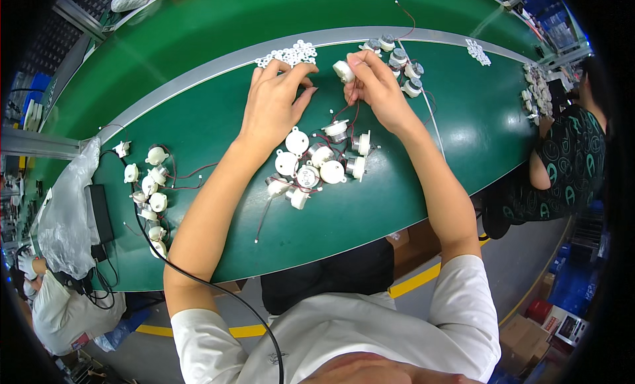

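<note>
Near the far edge of the green table, my left hand (275,101) rests at a pile of small white washers (291,54). Its fingers are bent over the near side of the pile, the thumb apart, and nothing shows between them. To its right, my right hand (378,87) pinches a small round white motor (343,71) between thumb and fingers, raised above the table. Thin red and dark wires hang below that hand. Under and between my forearms lies a loose cluster of similar white-capped motors (307,175) with trailing wires.
More motors (157,202) lie left of my left forearm, near a black cable (198,278). Beyond my right hand stands a group of motors (398,56) with metal bodies. White washers (477,52) lie farther right. A clear plastic bag (69,215) hangs at left. A co-worker (565,159) sits at right.
</note>
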`<control>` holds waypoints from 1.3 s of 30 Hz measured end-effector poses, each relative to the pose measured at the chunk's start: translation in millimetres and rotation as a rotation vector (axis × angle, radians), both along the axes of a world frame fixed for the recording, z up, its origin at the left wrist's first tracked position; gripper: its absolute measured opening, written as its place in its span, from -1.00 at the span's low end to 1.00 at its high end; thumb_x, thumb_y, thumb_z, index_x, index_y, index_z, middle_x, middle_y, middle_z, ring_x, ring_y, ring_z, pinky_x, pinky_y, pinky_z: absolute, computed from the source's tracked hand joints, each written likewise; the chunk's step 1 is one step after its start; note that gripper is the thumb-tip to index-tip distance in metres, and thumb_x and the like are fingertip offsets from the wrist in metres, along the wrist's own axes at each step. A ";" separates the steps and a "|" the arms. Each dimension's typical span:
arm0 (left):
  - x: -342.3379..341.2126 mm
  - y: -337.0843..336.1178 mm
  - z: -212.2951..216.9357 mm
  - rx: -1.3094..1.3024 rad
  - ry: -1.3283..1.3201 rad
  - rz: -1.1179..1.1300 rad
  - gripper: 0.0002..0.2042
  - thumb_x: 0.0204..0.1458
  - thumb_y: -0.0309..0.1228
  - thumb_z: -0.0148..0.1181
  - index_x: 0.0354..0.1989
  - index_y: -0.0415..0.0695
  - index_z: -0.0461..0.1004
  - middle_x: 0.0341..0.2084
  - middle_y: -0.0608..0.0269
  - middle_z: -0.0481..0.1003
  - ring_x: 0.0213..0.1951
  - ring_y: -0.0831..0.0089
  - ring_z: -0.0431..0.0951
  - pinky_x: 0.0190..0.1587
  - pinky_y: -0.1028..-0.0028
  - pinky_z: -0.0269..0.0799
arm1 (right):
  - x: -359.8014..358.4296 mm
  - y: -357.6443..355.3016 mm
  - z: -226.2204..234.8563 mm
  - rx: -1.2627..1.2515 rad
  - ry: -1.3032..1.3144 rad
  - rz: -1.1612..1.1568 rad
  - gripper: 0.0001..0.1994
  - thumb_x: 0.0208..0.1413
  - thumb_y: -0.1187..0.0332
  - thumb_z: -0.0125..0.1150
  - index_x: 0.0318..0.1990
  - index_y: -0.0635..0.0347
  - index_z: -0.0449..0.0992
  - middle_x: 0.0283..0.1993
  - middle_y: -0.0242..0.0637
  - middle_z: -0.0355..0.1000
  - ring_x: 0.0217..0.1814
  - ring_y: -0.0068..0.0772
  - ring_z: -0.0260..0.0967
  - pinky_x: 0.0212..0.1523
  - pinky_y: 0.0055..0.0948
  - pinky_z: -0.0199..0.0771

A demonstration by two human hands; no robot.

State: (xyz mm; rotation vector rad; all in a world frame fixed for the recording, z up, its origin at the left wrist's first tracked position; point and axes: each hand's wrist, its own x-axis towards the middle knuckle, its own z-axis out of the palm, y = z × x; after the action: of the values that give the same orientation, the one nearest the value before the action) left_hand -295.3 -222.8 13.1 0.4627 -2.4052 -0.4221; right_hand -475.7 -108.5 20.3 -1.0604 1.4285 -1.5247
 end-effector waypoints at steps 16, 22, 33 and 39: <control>-2.8 3.1 -9.3 0.202 0.122 -0.056 -0.50 0.03 -0.59 0.34 0.20 -0.10 0.48 -0.17 0.24 0.70 -0.02 0.19 0.55 0.08 0.27 0.50 | -7.4 -3.2 -9.0 0.177 0.474 -0.078 -0.70 0.37 0.24 0.20 0.08 0.27 0.51 -0.40 -0.45 0.43 -0.50 -0.74 0.16 -0.54 -0.58 0.14; -3.1 2.9 -7.8 0.163 0.109 -0.050 -0.39 0.01 -0.57 0.35 0.30 -0.04 0.39 -0.15 0.25 0.69 -0.02 0.18 0.51 0.11 0.28 0.47 | -9.2 -14.9 -5.3 0.111 0.639 -0.078 -0.64 0.26 0.18 0.31 -0.07 0.38 0.56 -0.59 -0.31 0.44 -0.57 -0.57 0.35 -0.51 -0.47 0.32; -1.6 6.7 -6.4 0.245 0.104 -0.066 -0.30 -0.01 -0.60 0.34 0.38 0.06 0.31 -0.16 0.25 0.66 -0.05 0.20 0.53 0.08 0.27 0.48 | -3.8 -18.4 1.0 0.143 0.606 -0.136 -0.65 0.16 0.13 0.40 -0.33 0.32 0.59 -0.62 -0.35 0.48 -0.60 -0.63 0.37 -0.54 -0.52 0.31; -1.2 5.0 -5.4 0.207 0.114 -0.080 -0.26 -0.03 -0.61 0.34 0.40 0.05 0.28 -0.15 0.22 0.61 -0.04 0.20 0.53 0.05 0.26 0.49 | -1.2 -20.2 -1.8 0.168 0.609 -0.160 -0.64 0.10 0.11 0.46 -0.41 0.30 0.60 -0.59 -0.37 0.51 -0.55 -0.65 0.39 -0.50 -0.55 0.34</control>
State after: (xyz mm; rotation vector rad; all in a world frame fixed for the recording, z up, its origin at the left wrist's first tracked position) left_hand -296.5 -217.8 7.6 0.4222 -2.2854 -0.7187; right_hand -476.9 -128.7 18.4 -1.4021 2.0561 -1.2029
